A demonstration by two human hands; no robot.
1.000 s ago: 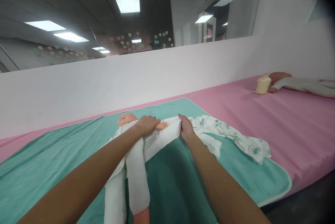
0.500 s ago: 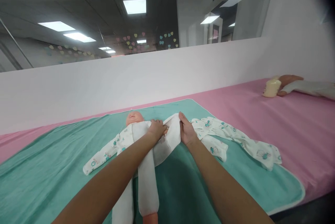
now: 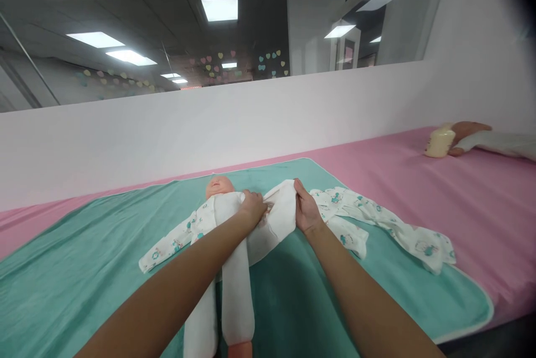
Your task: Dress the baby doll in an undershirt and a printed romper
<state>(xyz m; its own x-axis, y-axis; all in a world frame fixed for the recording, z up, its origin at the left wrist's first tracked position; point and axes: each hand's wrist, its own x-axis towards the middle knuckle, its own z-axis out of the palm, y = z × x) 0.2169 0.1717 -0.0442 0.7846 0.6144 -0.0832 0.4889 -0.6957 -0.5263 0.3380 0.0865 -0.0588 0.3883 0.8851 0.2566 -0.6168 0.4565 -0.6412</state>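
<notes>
A baby doll (image 3: 220, 185) lies face up, its white legs toward me. A printed white sleeve (image 3: 171, 249) covers its arm on the left side. My left hand (image 3: 253, 208) is closed at the doll's other arm, by its chest; the fingertips are partly hidden by cloth. Skin-coloured bits show just past them in a fold. My right hand (image 3: 307, 210) pinches the edge of the white cloth (image 3: 280, 213) and holds it stretched out from the doll's side. Just right of that hand lies a printed baby garment (image 3: 377, 218).
A green towel (image 3: 100, 235) with a white border lies under the doll, over a pink mat (image 3: 402, 162). At the far right are a pale yellow bottle (image 3: 439, 143) and another doll (image 3: 498, 140). A white wall (image 3: 234, 118) with a window runs behind.
My right hand has drawn the white cloth slightly outward, so it looks flatter and wider. My left hand stays by the doll's arm. The whole view has shifted a little.
</notes>
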